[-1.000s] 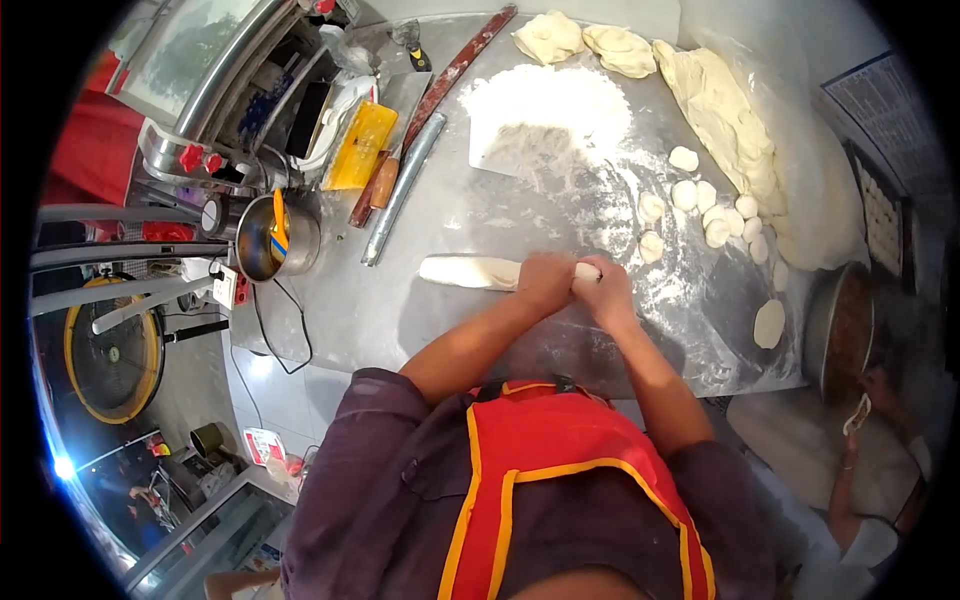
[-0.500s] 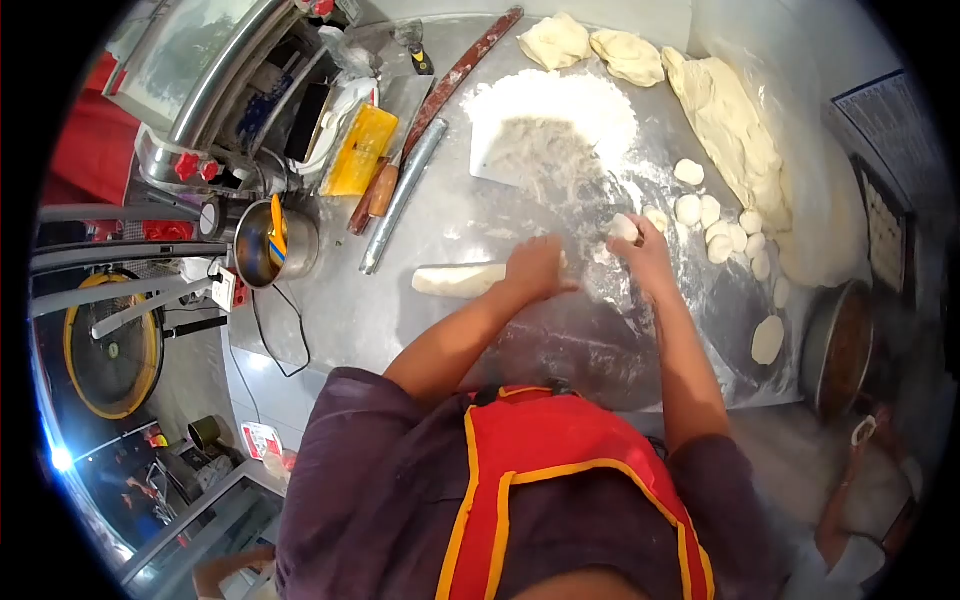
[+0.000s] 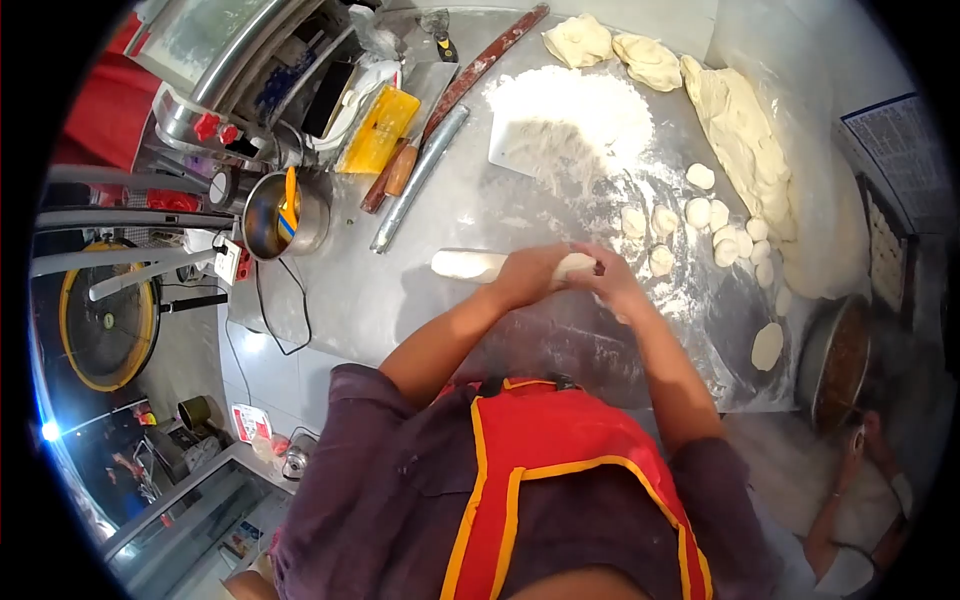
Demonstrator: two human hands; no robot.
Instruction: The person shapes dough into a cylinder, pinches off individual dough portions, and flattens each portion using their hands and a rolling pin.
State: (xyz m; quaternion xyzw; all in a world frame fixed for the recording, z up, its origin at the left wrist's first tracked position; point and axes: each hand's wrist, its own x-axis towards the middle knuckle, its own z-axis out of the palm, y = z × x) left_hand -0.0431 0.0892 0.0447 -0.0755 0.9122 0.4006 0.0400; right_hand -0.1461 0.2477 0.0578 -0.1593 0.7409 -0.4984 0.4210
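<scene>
A pale roll of dough (image 3: 468, 265) lies across the metal table in front of me. My left hand (image 3: 530, 276) is wrapped over its middle. My right hand (image 3: 612, 280) closes round the roll's right end, touching or nearly touching my left fingers. Small dough pieces (image 3: 698, 212) sit in a cluster to the right, with a few more (image 3: 633, 222) just beyond my right hand. One flattened oval of dough (image 3: 767, 346) lies near the right edge.
White flour (image 3: 600, 105) is spread beyond my hands, with large dough lumps (image 3: 740, 140) behind. To the left are a metal rod (image 3: 420, 180), a yellow scraper (image 3: 380, 130) and a steel pot (image 3: 300, 215). At right, another person's hands (image 3: 862, 440) are near a large pan (image 3: 838, 365).
My right hand has come back from the small pieces to the roll's end, having let go of a piece. Another small piece now lies on the table. The view has shifted slightly.
</scene>
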